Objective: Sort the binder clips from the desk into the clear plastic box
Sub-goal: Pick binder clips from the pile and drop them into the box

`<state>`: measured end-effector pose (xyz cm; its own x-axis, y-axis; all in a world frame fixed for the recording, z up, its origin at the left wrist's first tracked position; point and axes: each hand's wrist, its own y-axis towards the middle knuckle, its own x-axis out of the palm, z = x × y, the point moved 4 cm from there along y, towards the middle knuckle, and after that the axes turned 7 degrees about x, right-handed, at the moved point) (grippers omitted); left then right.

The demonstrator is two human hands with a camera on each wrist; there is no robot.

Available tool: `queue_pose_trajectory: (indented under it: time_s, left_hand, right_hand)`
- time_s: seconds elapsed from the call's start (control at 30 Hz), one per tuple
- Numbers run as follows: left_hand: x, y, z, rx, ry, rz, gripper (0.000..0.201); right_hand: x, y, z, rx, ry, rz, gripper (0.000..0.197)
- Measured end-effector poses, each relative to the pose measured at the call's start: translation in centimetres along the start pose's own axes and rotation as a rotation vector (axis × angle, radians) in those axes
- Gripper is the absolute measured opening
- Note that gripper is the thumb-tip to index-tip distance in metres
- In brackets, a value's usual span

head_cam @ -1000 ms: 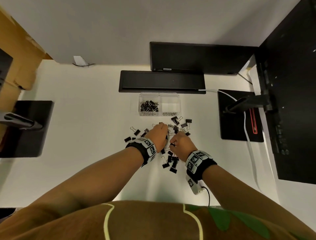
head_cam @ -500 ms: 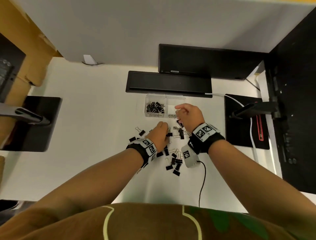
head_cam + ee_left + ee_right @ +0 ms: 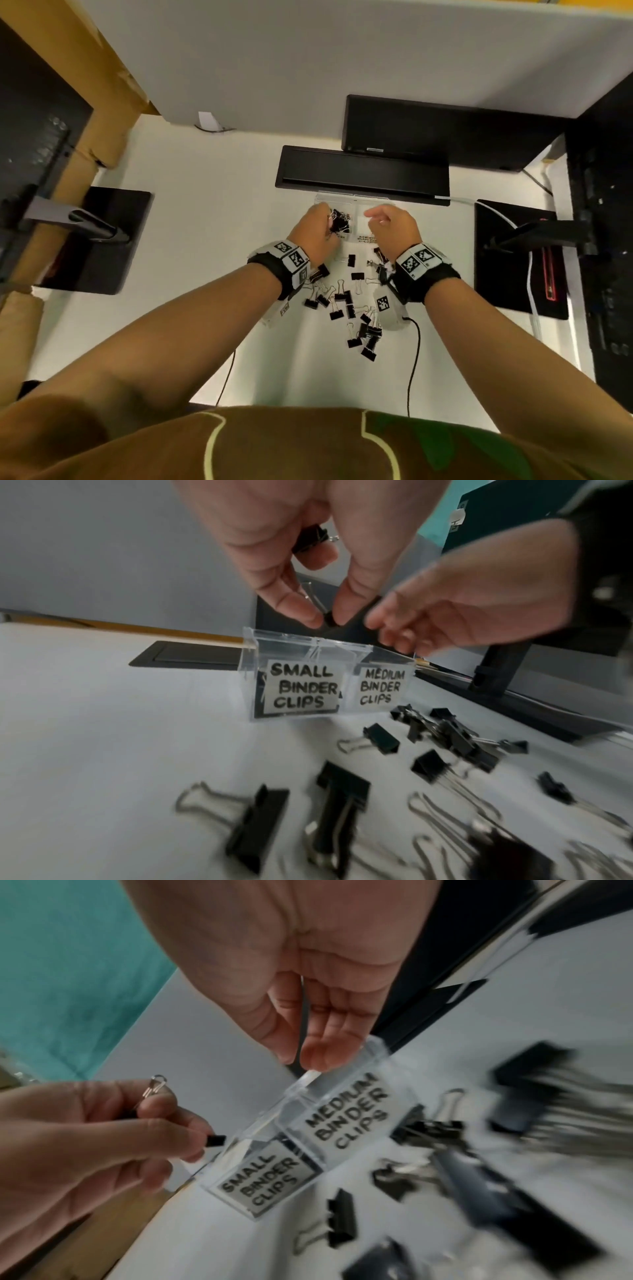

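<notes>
The clear plastic box [image 3: 342, 198] has two compartments labelled SMALL BINDER CLIPS [image 3: 301, 688] and MEDIUM BINDER CLIPS [image 3: 380, 688]. My left hand [image 3: 323, 214] hovers over the small side, which holds several black clips. Its thumb and forefinger pinch a small black binder clip [image 3: 329, 620] just above the rim, and a second clip [image 3: 310, 538] is tucked in the palm. In the right wrist view the pinched clip [image 3: 215, 1141] sticks out of the left hand [image 3: 205, 1142]. My right hand [image 3: 371, 214] hangs over the medium side with relaxed fingers [image 3: 315, 1053] and holds nothing. Several loose clips [image 3: 356, 308] lie in front of the box.
A long black bar [image 3: 363, 171] lies right behind the box. Monitor stand bases sit at the left [image 3: 96, 240] and at the right [image 3: 513, 257], with a white cable [image 3: 531, 291] across the right one. A black monitor [image 3: 603, 205] stands along the right edge.
Both hands left the clip pile for the box: the right reached the medium side first, then the left carried a small clip up over the small side.
</notes>
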<state>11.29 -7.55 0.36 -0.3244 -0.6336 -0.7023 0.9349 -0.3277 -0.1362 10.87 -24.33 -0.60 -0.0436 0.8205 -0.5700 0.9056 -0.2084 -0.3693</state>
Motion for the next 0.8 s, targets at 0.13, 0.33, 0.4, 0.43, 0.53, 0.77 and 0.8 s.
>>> queue_pose_trajectory:
  time_s: [0.13, 0.33, 0.4, 0.43, 0.53, 0.77, 0.8]
  left_hand:
    - [-0.3, 2.5, 0.2, -0.041, 0.036, -0.007, 0.017]
    - [0.3, 4.6, 0.1, -0.101, 0.162, -0.091, 0.014]
    - [0.5, 4.4, 0.3, -0.071, 0.201, -0.088, 0.026]
    - [0.6, 4.2, 0.5, -0.042, 0.228, -0.065, 0.033]
    - [1.3, 3.0, 1.7, 0.079, 0.276, 0.034, 0.04]
    - [7.5, -0.5, 2.7, 0.277, 0.325, -0.334, 0.033]
    - [8.1, -0.5, 2.4, 0.253, 0.32, -0.377, 0.04]
  right_hand:
    - [-1.5, -1.9, 4.8, 0.115, -0.033, 0.076, 0.02]
    - [0.5, -4.6, 9.3, 0.1, -0.223, -0.022, 0.021]
    - [1.5, -5.5, 9.5, 0.051, -0.257, -0.069, 0.025]
    - [1.8, -5.7, 9.4, 0.033, -0.269, -0.088, 0.025]
    - [1.8, -5.9, 9.1, 0.046, -0.252, -0.129, 0.022]
    - [0.3, -4.5, 8.9, 0.032, -0.248, 0.006, 0.032]
    - [0.5, -4.3, 8.7, 0.02, -0.253, 0.001, 0.036]
